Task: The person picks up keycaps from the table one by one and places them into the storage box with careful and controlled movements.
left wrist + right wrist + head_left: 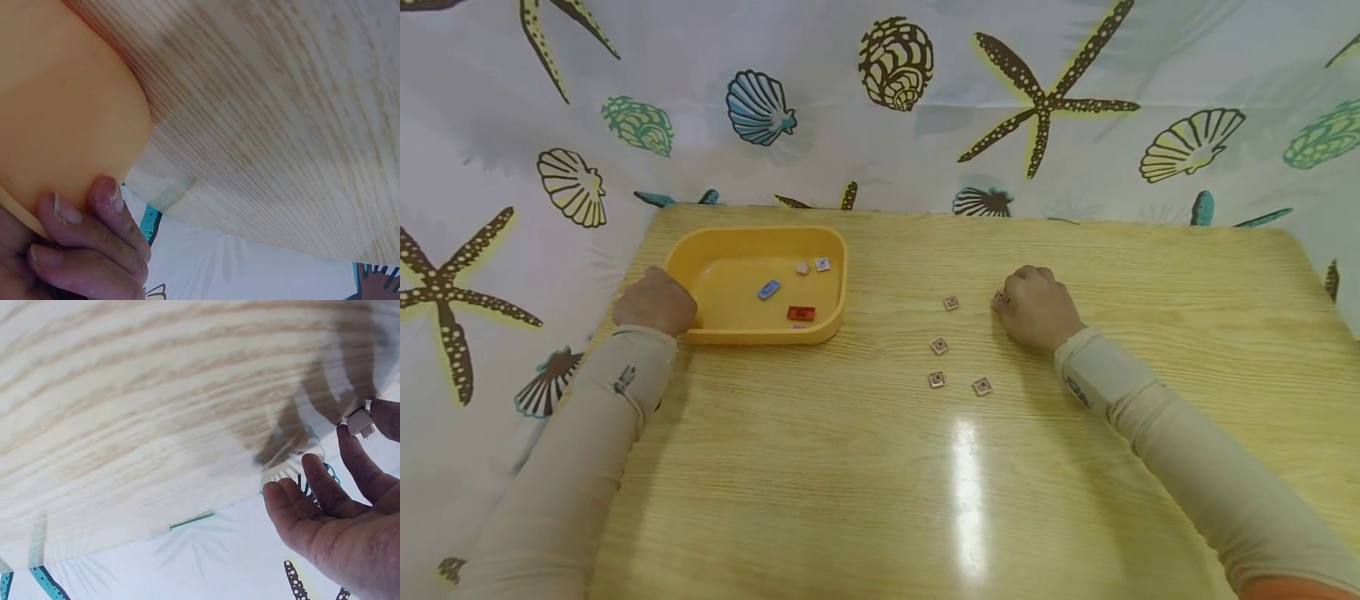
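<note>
Small tile [360, 423], just at the table [805, 450], was pinched edgewise, suiting its smallness, between nearly closed thumb and forefinger of my right hand [1040, 310], near four similar tiles [940, 346], while my left hand [656, 302] gripped the yellow tray [760, 337], presumably steadying it.

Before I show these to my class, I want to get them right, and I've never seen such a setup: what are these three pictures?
There's no machine here, just a person's two bare hands. The wide picture comes from a camera on the head, looking forward and down; the close ones come from a camera on each wrist. Four small tiles lie on the table. To their left stands a yellow tub with a few small pieces inside, among them a blue one and a red one. The left hand grips the tub's edge. The right hand pinches another tile, clearest in the right wrist picture.
</note>
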`<state>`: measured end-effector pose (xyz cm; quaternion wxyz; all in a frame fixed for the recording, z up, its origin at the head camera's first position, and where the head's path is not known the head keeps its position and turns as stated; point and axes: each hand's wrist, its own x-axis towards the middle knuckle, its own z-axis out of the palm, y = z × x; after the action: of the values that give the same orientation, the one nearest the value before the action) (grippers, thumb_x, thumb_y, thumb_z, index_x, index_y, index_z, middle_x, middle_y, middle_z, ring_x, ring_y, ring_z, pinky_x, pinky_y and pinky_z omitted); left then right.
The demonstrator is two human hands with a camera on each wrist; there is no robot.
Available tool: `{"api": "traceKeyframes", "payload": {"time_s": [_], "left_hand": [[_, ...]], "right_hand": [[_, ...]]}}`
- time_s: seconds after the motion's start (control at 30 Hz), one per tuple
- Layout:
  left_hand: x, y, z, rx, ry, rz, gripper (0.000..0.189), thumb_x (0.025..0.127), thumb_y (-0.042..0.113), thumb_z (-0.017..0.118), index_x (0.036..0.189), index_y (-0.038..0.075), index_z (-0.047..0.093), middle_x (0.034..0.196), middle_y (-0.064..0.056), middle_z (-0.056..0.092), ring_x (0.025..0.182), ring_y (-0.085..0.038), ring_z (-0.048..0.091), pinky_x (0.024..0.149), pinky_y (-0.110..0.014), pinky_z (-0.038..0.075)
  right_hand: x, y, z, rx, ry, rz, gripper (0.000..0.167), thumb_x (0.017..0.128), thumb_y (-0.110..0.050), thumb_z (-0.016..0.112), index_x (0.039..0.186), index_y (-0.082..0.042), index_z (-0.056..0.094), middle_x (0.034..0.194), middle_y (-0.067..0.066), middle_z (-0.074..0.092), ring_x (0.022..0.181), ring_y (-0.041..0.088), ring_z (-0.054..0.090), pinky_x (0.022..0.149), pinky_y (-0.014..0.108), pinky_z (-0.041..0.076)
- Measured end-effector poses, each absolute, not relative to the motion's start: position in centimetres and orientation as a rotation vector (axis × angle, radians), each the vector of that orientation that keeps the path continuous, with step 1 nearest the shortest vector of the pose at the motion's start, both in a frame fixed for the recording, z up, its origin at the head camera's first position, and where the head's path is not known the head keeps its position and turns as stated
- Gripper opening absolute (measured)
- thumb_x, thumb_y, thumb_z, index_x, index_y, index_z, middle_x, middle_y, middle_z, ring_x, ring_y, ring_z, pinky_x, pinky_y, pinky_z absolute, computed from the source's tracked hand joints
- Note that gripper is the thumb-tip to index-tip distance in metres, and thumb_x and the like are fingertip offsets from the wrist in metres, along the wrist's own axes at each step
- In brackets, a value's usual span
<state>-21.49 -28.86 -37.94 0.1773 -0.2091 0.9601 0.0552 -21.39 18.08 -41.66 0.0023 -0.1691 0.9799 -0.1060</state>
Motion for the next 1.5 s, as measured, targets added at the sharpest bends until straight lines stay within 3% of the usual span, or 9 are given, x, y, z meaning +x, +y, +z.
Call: {"api": "traceKeyframes", "payload": {"time_s": [0.4,0.67,0.87,1.1,1.33,1.5], "left_hand": [[-21.2,-29.8,-38.2,-0.618,2.712,0.176,0.043,0.094,0.024,0.032,0.120,-0.010,0.038,0.092,-0.028,0.058,0.080,-0.036,0.061,0.060,-0.044,0.050],[-21.1,-29.9,-38.5,-0.610,2.703,0.178,0.043,0.094,0.024,0.032,0.120,-0.010,0.038,0.090,-0.028,0.058,0.076,-0.033,0.059,0.056,-0.042,0.049],[-21.2,-29.4,-38.4,-0.610,2.691,0.188,0.046,0.093,0.026,0.037,0.121,-0.010,0.037,0.094,-0.029,0.059,0.083,-0.037,0.062,0.060,-0.043,0.050],[-21.3,-28.9,-38.2,-0.614,2.696,0.216,0.044,0.094,0.026,0.037,0.121,-0.009,0.038,0.096,-0.029,0.058,0.088,-0.038,0.061,0.065,-0.045,0.051],[-21.6,-29.1,-38.1,-0.619,2.704,0.241,0.044,0.094,0.025,0.038,0.123,-0.008,0.038,0.098,-0.029,0.059,0.089,-0.038,0.062,0.068,-0.047,0.051],[-21.7,-29.3,-37.9,-0.614,2.709,0.235,0.045,0.093,0.025,0.038,0.123,-0.008,0.038,0.099,-0.029,0.059,0.089,-0.038,0.062,0.068,-0.047,0.052]], "right_hand": [[-21.5,15.2,-40.0,-0.705,3.065,-0.307,0.019,0.089,-0.015,0.062,0.087,0.003,0.068,0.116,0.028,0.062,0.113,0.049,0.055,0.080,0.057,0.052],[-22.0,8.2,-37.1,-0.861,3.013,-0.306,0.022,0.092,-0.024,0.062,0.091,-0.003,0.070,0.125,0.023,0.060,0.120,0.043,0.053,0.086,0.053,0.052],[-22.0,2.2,-35.7,-1.033,2.980,-0.296,0.023,0.092,-0.027,0.061,0.093,-0.006,0.070,0.124,0.017,0.061,0.120,0.037,0.054,0.089,0.047,0.053],[-22.0,-2.4,-34.5,-1.151,2.965,-0.305,0.022,0.094,-0.027,0.058,0.094,-0.009,0.070,0.117,0.012,0.063,0.113,0.033,0.057,0.082,0.041,0.055],[-22.2,-4.2,-33.7,-1.155,2.965,-0.260,0.025,0.096,-0.029,0.054,0.094,-0.010,0.069,0.116,0.010,0.062,0.114,0.032,0.056,0.082,0.039,0.055],[-22.4,-3.0,-33.7,-1.062,2.983,-0.259,0.029,0.095,-0.035,0.055,0.098,-0.008,0.066,0.125,0.014,0.060,0.118,0.032,0.055,0.089,0.043,0.053]]}}
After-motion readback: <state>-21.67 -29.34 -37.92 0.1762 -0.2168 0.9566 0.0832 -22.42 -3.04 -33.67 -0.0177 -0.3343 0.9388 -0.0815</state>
